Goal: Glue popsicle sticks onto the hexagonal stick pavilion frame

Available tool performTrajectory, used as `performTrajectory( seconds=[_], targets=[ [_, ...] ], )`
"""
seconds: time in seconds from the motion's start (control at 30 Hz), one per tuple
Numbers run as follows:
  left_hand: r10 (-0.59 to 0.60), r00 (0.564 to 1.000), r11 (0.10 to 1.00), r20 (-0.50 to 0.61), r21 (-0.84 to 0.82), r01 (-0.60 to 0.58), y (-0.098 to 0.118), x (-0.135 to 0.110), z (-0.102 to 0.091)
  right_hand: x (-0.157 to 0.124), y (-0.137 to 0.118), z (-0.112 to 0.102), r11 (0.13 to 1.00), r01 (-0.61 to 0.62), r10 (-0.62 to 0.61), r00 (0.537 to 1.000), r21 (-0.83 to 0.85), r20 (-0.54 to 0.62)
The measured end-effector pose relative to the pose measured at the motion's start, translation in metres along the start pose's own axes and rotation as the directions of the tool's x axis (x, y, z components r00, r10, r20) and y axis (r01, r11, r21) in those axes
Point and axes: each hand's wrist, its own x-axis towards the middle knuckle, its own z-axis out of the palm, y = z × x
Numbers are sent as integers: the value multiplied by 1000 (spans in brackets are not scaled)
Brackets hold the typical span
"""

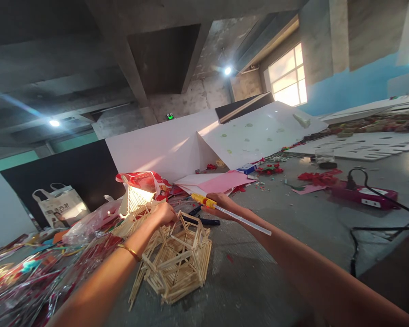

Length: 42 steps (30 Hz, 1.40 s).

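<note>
Lower left of frame: clear plastic bags [27, 277] w/ shiny red and coloured wrapping inside, piled along the table's left side. Above them, mid left: white tote bag [59, 206] upright vs. dark wall, contents not visible. Left of centre: red plastic bag [145, 180], crumpled, what's in it can't be made out.

Centre: left hand [164, 213] sits on top of stick model [180, 263], which is lower centre on grey table [293, 213]. Fingers curl down over the sticks and are hidden, so can't tell if they grip.

Just right: right hand [225, 203] closed round glue gun [204, 200], clear glue stick [245, 222] poking out the back toward lower right. Behind it: pink paper [225, 181], small blue/white box [247, 169]. Mid right: pink power strip [364, 196] w/ black cable plugged in.
</note>
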Motion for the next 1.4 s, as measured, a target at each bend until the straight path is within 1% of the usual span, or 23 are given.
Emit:
performTrajectory(
  seconds=[0.2,0.5,0.73,1.4],
  targets=[
    [-11,1000,1000,-2,-11,11,1,-1,0,0,0,-1,1000,-8,8,1000,-9,-5],
    [15,1000,1000,-25,-24,-15,-1,-1,1,0,-2,-1,1000,-11,11,1000,-8,-8],
    [10,1000,1000,-7,-21,-10,-1,0,0,-2,-6,-4,1000,-3,3,1000,2,-2],
    [30,1000,999,10,-27,-30,-5,5,2,-1,-3,-1,999,29,-28,999,18,-20]
  ],
)
